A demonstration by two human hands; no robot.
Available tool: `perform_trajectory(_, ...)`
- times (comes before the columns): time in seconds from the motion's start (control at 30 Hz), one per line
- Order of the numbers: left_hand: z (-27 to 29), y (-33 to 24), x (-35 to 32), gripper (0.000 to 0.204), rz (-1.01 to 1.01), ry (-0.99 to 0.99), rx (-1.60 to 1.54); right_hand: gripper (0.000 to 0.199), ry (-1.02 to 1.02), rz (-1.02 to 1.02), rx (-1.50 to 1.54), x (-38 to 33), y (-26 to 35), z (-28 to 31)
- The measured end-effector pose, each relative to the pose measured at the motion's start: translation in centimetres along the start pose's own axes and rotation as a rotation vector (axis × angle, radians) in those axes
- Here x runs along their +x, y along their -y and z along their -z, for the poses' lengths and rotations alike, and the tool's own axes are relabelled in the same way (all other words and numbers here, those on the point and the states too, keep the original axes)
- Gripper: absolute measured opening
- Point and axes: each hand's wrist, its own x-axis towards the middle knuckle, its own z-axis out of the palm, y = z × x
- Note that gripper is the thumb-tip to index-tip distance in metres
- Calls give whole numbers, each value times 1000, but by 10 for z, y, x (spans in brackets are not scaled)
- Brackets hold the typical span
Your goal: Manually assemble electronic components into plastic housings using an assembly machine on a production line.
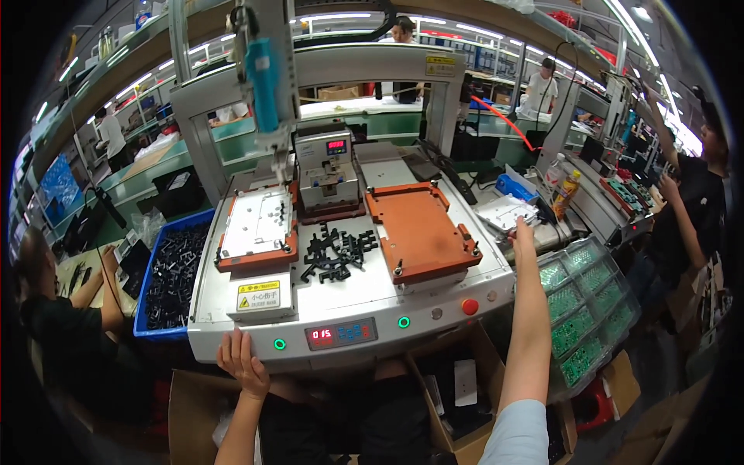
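Observation:
My right hand (524, 234) reaches out to the right of the machine, its fingers closed on the near edge of a white plastic panel (504, 211). My left hand (244, 366) rests with extended fingers against the machine's front edge, left of a green-ringed button (280, 344), and holds nothing. A teal electric screwdriver (263, 85) hangs from the gantry above the left fixture, where another white panel (258, 223) lies in a red-brown frame (256, 261). The right red-brown fixture (422, 232) carries no panel. Small black plastic parts (335, 252) lie heaped between the fixtures.
A blue bin (174, 267) of black parts stands at the left. A screw feeder (325, 167) sits behind the fixtures. At right are a red button (470, 307), a clear tray of green boards (581, 310) and bottles (566, 194). An open carton (492, 349) stands below. Co-workers sit or stand around.

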Motion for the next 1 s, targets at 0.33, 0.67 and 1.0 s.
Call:
perform_trajectory(0.33, 5, 19, 3, 38, -42, 24, -30, 28, 156, 428, -73, -103, 39, 8)
perform_trajectory(0.67, 54, 116, -199, 39, 704, 345, -42, 16, 396, 469, -616, -479, -55, 120)
perform_trajectory(1.0, -31, 119, -421, 91, 1357, 823, -346, 16, 569, 531, -783, -539, -164, 75)
